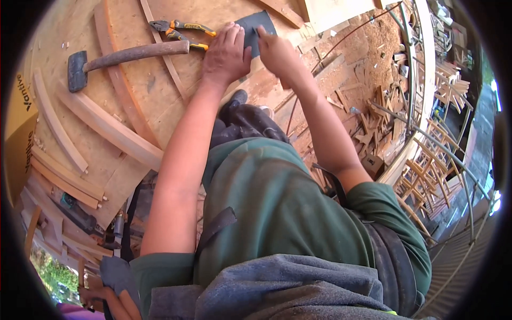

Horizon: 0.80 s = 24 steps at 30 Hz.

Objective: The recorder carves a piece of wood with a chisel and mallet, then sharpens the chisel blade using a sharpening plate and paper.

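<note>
A dark grey sheet (pixel 262 24), which looks like sandpaper, lies on the plywood table top. My left hand (pixel 226 56) rests flat at the sheet's left edge, its fingers stretched out side by side. On the sheet's right side my right hand (pixel 276 52) is closed in a fist, thumb on top. A small dark tip shows by that thumb, but what the fist holds cannot be made out. Combination pliers (pixel 180 28) with orange and black grips lie just left of my left hand. Farther left is a hammer (pixel 78 72) with a wooden handle.
Curved wooden slats (pixel 114 128) lie across the table's left side, near a cardboard box (pixel 20 133). Wood offcuts and sawdust (pixel 368 114) cover the floor at right, beside metal rails and stacked wooden frames (pixel 434 160). Another person's arm (pixel 114 304) shows at lower left.
</note>
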{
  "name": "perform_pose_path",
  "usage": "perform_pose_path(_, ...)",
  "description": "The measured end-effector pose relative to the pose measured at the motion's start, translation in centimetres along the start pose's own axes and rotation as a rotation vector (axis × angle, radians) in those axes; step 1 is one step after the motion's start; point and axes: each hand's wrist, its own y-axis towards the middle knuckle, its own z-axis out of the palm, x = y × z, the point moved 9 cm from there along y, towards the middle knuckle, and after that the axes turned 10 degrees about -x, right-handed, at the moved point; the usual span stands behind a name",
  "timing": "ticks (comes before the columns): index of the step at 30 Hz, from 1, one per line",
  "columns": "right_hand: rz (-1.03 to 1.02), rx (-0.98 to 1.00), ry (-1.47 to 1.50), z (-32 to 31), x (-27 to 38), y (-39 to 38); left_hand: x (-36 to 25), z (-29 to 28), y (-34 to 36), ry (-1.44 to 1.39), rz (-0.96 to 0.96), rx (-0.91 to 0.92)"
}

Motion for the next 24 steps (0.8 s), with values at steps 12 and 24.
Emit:
perform_pose_path(12,-0.313,-0.178,-0.030,1.3,-2.1,-0.8,0.0,0.8,0.3,0.031,-0.010,0.016)
perform_pose_path(24,-0.223,-0.191,-0.034,0.8,-1.7,0.1,-0.2,0.6,0.6,0.035,0.020,0.013)
